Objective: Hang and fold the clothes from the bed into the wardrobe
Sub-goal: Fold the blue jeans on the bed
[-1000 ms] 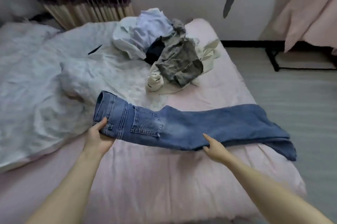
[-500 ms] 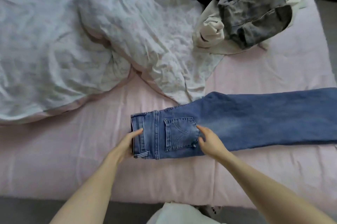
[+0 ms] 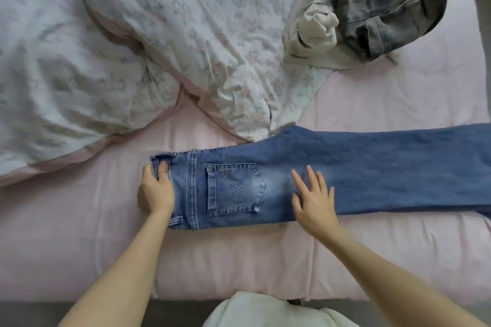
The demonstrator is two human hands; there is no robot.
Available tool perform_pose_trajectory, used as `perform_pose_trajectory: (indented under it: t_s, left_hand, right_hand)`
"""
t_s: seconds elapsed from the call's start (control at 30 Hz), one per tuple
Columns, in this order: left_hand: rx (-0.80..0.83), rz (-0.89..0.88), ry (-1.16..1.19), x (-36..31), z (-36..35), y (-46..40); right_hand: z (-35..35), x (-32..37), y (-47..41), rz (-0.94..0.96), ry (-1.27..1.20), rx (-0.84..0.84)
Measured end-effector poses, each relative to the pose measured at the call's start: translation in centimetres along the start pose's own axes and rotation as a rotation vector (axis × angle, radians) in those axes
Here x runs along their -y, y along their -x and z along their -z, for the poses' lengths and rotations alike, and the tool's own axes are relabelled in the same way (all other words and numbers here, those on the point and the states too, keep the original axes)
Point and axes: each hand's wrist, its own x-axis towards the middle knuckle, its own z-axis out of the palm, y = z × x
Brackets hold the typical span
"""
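One pink bed (image 3: 398, 103) fills most of what we see, and we place everything else against it. Across its far left side lies a rumpled floral duvet (image 3: 132, 34). At its far right corner sits a heap of clothes (image 3: 366, 7), grey denim over cream fabric. Near its front edge we have the blue jeans (image 3: 372, 167) laid flat, legs running off to the right. Our left hand (image 3: 156, 191) grips the waistband, thumb on top. Our right hand (image 3: 314, 204) rests flat on the thigh, fingers spread.
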Motion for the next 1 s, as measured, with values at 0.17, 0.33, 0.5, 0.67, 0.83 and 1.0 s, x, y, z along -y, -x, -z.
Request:
perform_pose_trajectory:
  t_s: [0.17,0.33,0.5,0.67,0.83,1.0]
  left_hand:
    - [0.019,0.111,-0.234,-1.2,-1.9,0.0]
    - [0.138,-0.715,-0.502,-3.8,-6.6,8.2]
    - [0.306,-1.003,-0.734,-5.5,-13.7,14.4]
    - [0.363,-0.994,-0.735,-9.5,-21.0,20.5]
    - [0.415,-1.082,-0.708,-15.8,-28.0,27.1]
    - [0.545,-1.328,-0.713,-21.0,-33.8,35.0]
  right_hand:
    - [-1.5,1.5,-2.3,0.181,0.17,-0.015]
    - [-2.4,1.4,-5.9,0.308,0.173,-0.088]
    - [-2.2,-7.3,-7.8,0.26,0.22,-0.16]
    - [0.9,-19.5,-8.9,0.139,0.249,-0.205]
    - [5.3,-31.1,-10.0,-0.096,0.268,-0.218]
    - [8.3,-42.6,-8.7,-0.301,0.164,-0.228]
